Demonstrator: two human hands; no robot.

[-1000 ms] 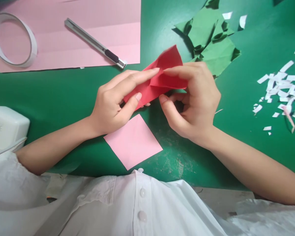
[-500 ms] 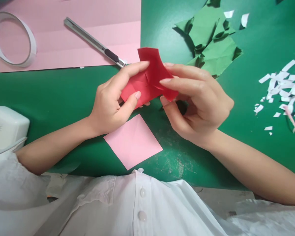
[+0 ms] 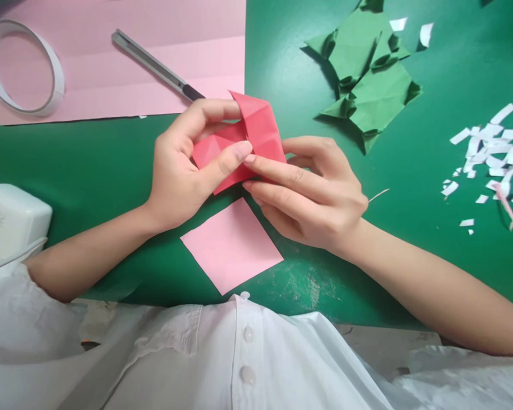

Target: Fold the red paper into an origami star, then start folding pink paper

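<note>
A creased piece of red folded paper (image 3: pixel 263 128) is held up between my two hands, above the green tabletop. My left hand (image 3: pixel 190 154) grips its left part, thumb across the front and fingers behind the upper edge. On the lower right, my right hand (image 3: pixel 312 185) pinches the paper, its fingertips meeting my left thumb near the middle. One flap stands up at the top, ending in a point at the upper left. Just below the hands, a flat pink paper square (image 3: pixel 233 247) lies on the table.
A utility knife (image 3: pixel 154 62) rests on a large pink sheet (image 3: pixel 188 34), with a white tape ring (image 3: pixel 55 85) to its left. Green folded paper shapes (image 3: pixel 385 94) lie at the upper right, white paper scraps (image 3: pixel 496 148) farther right. A white box-shaped object (image 3: pixel 15 219) stands at the left.
The red paper has turned and its upright flap now folds over toward the left. My right hand has moved lower and left, its fingers now close to my left thumb.
</note>
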